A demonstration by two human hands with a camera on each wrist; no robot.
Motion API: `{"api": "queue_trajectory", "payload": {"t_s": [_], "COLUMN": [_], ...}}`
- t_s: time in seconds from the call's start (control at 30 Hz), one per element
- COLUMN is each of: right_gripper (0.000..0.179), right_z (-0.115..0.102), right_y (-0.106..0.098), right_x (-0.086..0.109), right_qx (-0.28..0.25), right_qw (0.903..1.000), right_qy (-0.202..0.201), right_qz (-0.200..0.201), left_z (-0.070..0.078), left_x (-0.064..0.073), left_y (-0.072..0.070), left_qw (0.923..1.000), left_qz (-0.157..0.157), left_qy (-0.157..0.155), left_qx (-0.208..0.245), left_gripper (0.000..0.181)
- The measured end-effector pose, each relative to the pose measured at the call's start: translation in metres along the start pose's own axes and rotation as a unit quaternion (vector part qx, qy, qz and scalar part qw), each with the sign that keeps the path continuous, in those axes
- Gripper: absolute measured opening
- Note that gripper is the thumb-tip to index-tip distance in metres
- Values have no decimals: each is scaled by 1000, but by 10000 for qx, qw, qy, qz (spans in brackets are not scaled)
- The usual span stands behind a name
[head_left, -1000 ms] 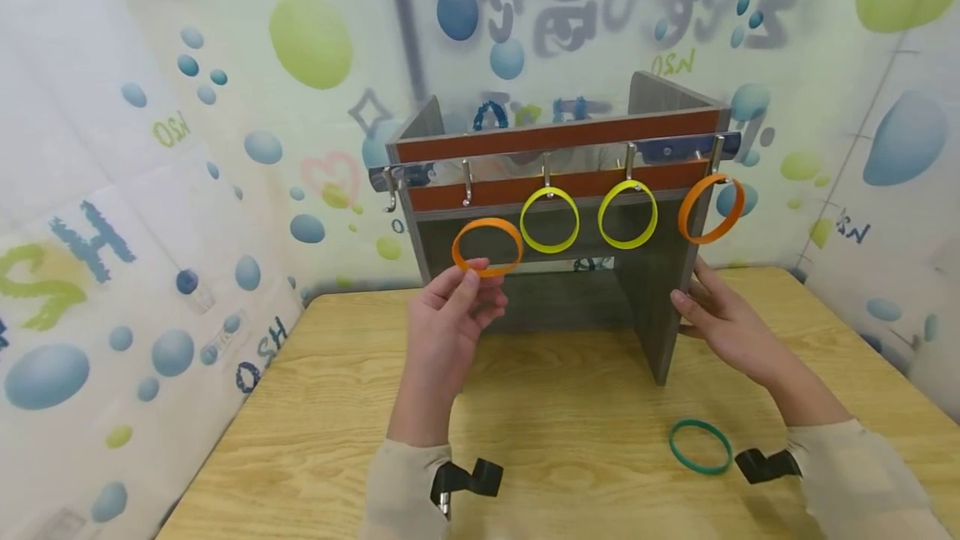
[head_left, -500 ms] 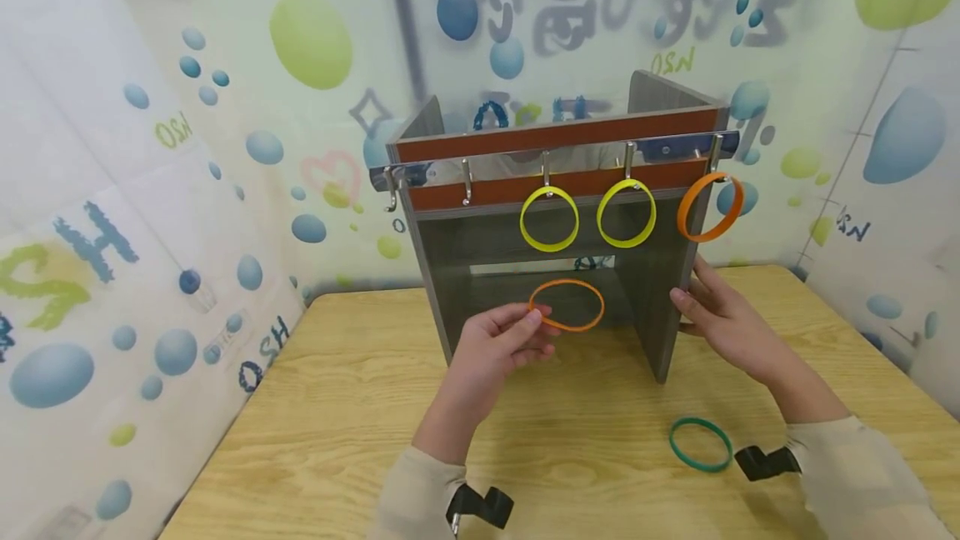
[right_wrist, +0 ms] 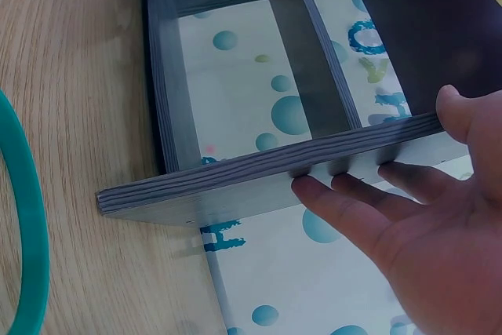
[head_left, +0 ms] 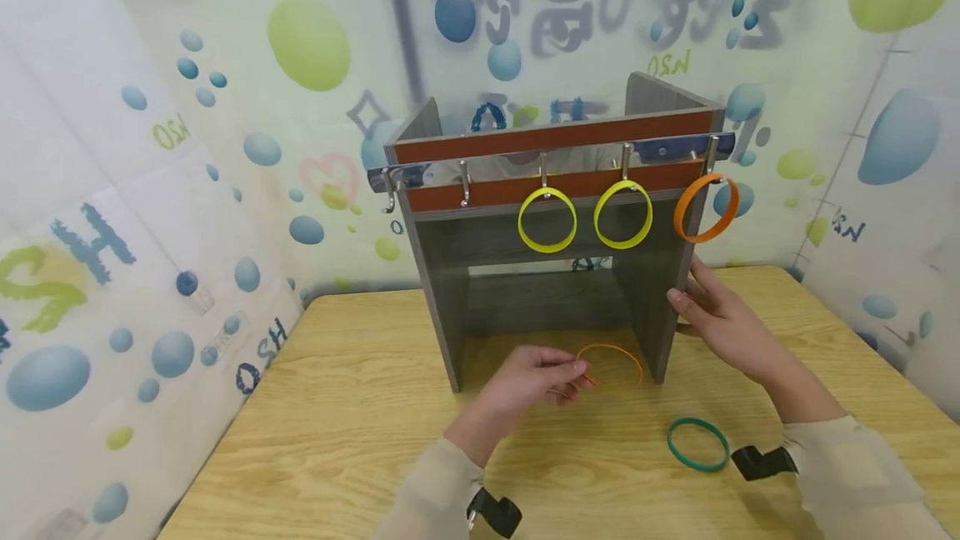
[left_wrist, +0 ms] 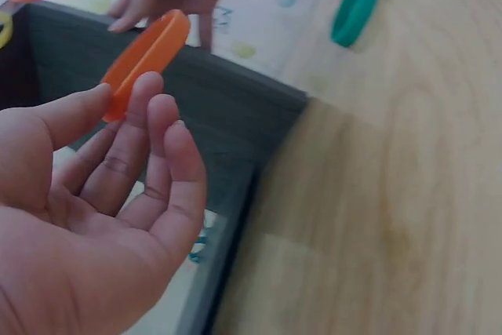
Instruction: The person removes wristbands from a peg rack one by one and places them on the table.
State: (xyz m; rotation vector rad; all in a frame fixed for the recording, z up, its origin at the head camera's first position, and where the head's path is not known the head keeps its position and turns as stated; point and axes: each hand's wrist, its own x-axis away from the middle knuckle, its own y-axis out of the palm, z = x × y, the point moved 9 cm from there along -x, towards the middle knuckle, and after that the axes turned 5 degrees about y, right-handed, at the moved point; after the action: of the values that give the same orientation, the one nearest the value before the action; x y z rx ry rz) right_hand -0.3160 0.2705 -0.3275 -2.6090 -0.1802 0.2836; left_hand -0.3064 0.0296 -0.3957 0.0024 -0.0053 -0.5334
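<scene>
An orange silicone wristband point(left_wrist: 149, 56) is pinched between the thumb and fingertips of my left hand point(head_left: 534, 382), low in front of the grey wooden stand point(head_left: 547, 302). My right hand point(head_left: 723, 327) holds the stand's right side panel, the thumb at its front edge and the fingers against the outer face. Two yellow wristbands point(head_left: 547, 251) hang on neighbouring hooks of the metal hook rail point(head_left: 517, 165). Another orange wristband point(head_left: 707, 238) hangs on the rightmost hook. The two hooks at the left carry nothing.
A green wristband point(head_left: 699, 467) lies on the wooden table point(head_left: 322, 440), near the right wrist. The stand sits toward the table's back. Behind it hangs a patterned backdrop point(head_left: 225, 107) with coloured spots and lettering.
My left hand has moved down and to the right, bringing the orange wristband from near the second hook to just above the table. The right hand stays on the panel.
</scene>
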Motion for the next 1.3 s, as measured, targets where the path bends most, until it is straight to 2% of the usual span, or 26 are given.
{"api": "queue_trajectory", "payload": {"t_s": [0.2, 0.37, 0.57, 0.87, 1.3], "right_gripper": [74, 75, 75, 76, 75], "right_z": [0, 1, 2, 0, -1], "right_y": [0, 0, 1, 1, 1], "right_x": [1, 0, 0, 0, 0], "right_qx": [41, 62, 106, 75, 21], "right_qw": [10000, 10000, 9999, 9999, 10000], "right_qy": [46, 60, 98, 105, 8], "right_qz": [19, 29, 48, 48, 8], "left_z": [-23, -36, -40, -47, -53], "left_x": [-3, -1, 1, 3, 3], "left_y": [19, 34, 43, 50, 51], "left_qw": [9984, 9941, 9915, 9860, 9857], "left_qz": [-271, -656, -867, -921, -682], "left_qy": [-477, -848, -947, -1122, -1140], "left_qx": [94, 150, -230, -823, -1038], "left_gripper": [29, 29, 27, 20, 17]}}
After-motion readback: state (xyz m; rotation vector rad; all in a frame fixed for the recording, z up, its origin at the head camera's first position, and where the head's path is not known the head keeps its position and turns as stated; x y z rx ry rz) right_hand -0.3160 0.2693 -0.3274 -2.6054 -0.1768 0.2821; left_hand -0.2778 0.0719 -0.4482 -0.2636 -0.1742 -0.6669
